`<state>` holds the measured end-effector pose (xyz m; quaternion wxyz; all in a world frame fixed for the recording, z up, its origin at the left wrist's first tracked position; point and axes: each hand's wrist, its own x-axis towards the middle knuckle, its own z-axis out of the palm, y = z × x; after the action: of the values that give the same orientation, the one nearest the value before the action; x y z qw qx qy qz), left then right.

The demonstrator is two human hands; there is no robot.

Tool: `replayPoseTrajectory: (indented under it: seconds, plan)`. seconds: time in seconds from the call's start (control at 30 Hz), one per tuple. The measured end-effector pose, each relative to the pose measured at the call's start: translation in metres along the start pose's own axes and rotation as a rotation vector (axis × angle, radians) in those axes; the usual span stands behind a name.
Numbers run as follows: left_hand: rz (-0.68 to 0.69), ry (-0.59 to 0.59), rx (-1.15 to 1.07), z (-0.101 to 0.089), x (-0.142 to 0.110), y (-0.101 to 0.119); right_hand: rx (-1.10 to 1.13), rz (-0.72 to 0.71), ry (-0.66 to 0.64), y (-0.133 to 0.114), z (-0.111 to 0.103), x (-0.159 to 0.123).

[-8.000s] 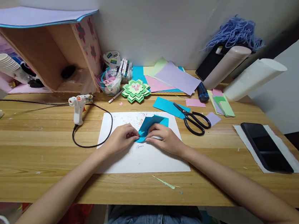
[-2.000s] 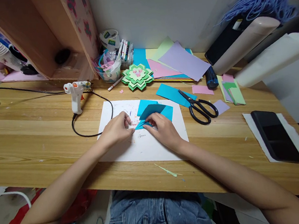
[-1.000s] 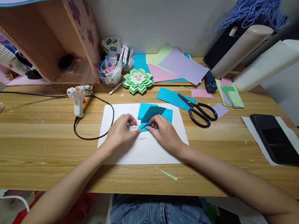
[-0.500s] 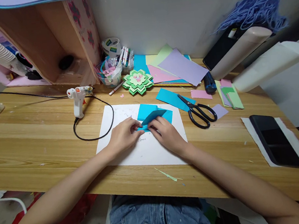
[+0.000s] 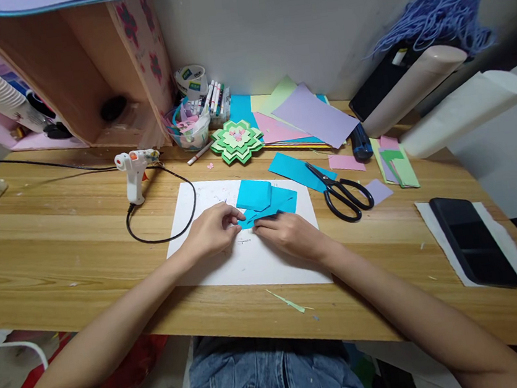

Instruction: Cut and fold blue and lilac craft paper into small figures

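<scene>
Blue paper: A folded blue piece is laid on the white sheet, between the two hands; its near edge is partly covered by fingers, and whether one layer or several are stacked there cannot be told.
Left hand: The left hand is placed at the paper's left end, thumb and fingertips drawn close together; whether paper is pinched between them cannot be made out.
Right hand: The right hand is set at the near edge, fingers side by side; the thumb is mostly hidden, so a grip cannot be confirmed.
White sheet: It is specked with small marks, too small to be read, and is partly covered by both hands.
Scissors: The black-handled scissors are rested with their blades over a blue strip.
Glue gun: The white glue gun is stood to the left; its cord is looped over the sheet's edge.
Tub: The contents of the clear tub are jumbled and hard to separate.
Box: The box is cut off by the top edge.
Floor: The red item is partly hidden by the left forearm.
</scene>
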<state>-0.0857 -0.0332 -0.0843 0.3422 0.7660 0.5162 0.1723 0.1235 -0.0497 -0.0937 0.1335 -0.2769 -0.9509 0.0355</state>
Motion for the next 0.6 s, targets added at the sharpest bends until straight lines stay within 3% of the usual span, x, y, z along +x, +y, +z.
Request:
replayPoseTrajectory:
  seconds: [0.1, 0.27, 0.43, 0.6]
  plan:
    - [0.026, -0.045, -0.050, -0.002, 0.003, -0.006, 0.030, 0.044, -0.029, 0.003, -0.002, -0.001]
    - [0.049, -0.082, -0.081, -0.004, 0.005, -0.012, 0.147, 0.123, 0.032, 0.007, -0.001, -0.005]
    - [0.087, -0.096, -0.085, -0.005, 0.005, -0.014, 0.077, 0.124, 0.043, 0.011, 0.002, -0.011]
    - [0.119, -0.090, -0.051, -0.005, 0.002, -0.013, 0.083, 0.129, 0.189, 0.015, 0.001, -0.013]
